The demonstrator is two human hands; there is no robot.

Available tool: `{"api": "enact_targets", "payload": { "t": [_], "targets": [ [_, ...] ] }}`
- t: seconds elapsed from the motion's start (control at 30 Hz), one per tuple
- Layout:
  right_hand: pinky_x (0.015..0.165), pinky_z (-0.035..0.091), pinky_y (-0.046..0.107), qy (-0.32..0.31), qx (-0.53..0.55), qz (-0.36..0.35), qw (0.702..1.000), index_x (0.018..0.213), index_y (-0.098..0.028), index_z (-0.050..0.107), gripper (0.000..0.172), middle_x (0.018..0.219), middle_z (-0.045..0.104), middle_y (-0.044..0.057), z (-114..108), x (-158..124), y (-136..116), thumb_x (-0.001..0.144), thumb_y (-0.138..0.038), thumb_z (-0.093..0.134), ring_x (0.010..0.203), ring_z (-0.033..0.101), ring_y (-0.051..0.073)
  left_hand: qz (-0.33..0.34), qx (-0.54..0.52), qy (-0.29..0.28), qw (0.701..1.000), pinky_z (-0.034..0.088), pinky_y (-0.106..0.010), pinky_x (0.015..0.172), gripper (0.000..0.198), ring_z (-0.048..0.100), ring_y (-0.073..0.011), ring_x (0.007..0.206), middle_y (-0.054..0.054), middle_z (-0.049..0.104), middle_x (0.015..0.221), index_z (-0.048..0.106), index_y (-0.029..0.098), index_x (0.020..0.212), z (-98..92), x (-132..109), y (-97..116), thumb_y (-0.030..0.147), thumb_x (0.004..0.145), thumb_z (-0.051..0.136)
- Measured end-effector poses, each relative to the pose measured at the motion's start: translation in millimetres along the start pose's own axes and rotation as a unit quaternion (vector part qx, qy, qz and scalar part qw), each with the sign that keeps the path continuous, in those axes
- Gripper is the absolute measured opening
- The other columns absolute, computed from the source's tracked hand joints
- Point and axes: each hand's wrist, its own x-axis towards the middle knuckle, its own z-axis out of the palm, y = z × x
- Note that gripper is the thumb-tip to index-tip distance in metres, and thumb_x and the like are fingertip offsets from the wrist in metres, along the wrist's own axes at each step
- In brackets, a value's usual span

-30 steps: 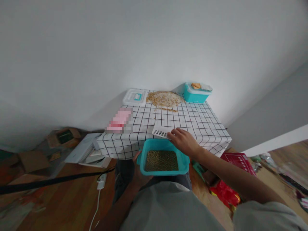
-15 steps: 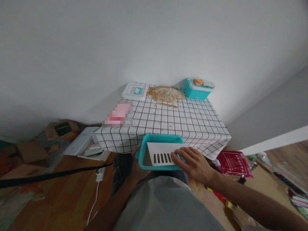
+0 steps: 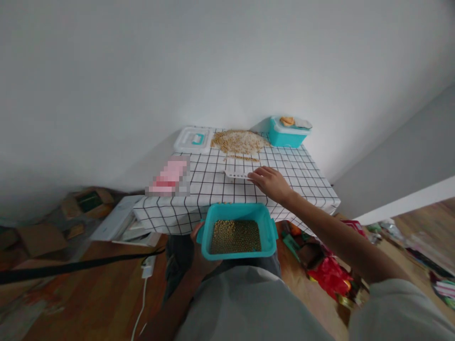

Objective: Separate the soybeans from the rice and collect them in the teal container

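A turquoise plastic box [image 3: 239,257] is held in front of me at the near table edge. Inside lie small round green grains [image 3: 245,237], with a heap of yellowish ones [image 3: 225,229] at the left. My left hand [image 3: 202,251] is closed around the box's left side, its fingers partly hidden beneath it. Over the table, my right hand [image 3: 270,182] pinches the end of a white slotted panel [image 3: 236,175], seen nearly edge-on. Beyond it, a pile of yellow grains and white bits [image 3: 240,141] is spread on the checked cloth [image 3: 209,177].
At the table's back left lies a clear lid [image 3: 194,139] with a turquoise handle. A lidded turquoise box [image 3: 288,132] stands back right. A blurred pink item [image 3: 168,177] is at the left edge. Cardboard boxes [image 3: 42,237] and a red bag [image 3: 330,274] are on the floor.
My right hand has lifted the white slotted panel out of the box and carried it forward over the table. The box's contents are now exposed; my left hand still holds the box.
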Motion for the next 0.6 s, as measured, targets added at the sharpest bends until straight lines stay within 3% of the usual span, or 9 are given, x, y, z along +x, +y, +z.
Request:
{"api": "enact_targets", "payload": {
  "t": [0.2, 0.37, 0.6],
  "targets": [
    [0.083, 0.041, 0.035, -0.021, -0.006, -0.041, 0.999, 0.119, -0.02, 0.062, 0.028, 0.109, 0.066, 0.009, 5.2, -19.3, -13.8, 0.104, -0.02, 0.038, 0.097, 0.054, 0.021, -0.007, 0.009, -0.003, 1.0, 0.054, -0.049, 0.089, 0.082, 0.058, -0.0273, 0.107, -0.015, 0.047, 0.136, 0.031, 0.022, 0.147, 1.1, -4.9, -3.7, 0.065, 0.084, 0.062],
    [0.081, 0.043, 0.036, -0.036, -0.003, -0.073, 0.997, 0.122, -0.019, 0.06, 0.027, 0.11, 0.066, 0.01, -10.0, -37.1, -32.4, 0.104, -0.02, 0.04, 0.098, 0.054, 0.022, -0.007, 0.01, -0.003, 1.0, 0.054, -0.049, 0.089, 0.081, 0.058, -0.0272, 0.107, -0.015, 0.049, 0.133, 0.038, 0.02, 0.143, 1.4, -5.7, -8.5, 0.068, 0.082, 0.06],
    [0.078, 0.046, 0.036, -0.029, 0.008, -0.114, 0.993, 0.121, -0.016, 0.059, 0.026, 0.105, 0.067, 0.011, -30.1, -66.0, -71.5, 0.102, -0.016, 0.041, 0.093, 0.055, 0.022, -0.003, 0.006, -0.001, 1.0, 0.05, -0.054, 0.096, 0.085, 0.053, -0.0318, 0.118, -0.016, 0.044, 0.141, 0.034, 0.022, 0.147, -1.6, -3.6, -9.3, 0.069, 0.081, 0.061]
  ]
}}
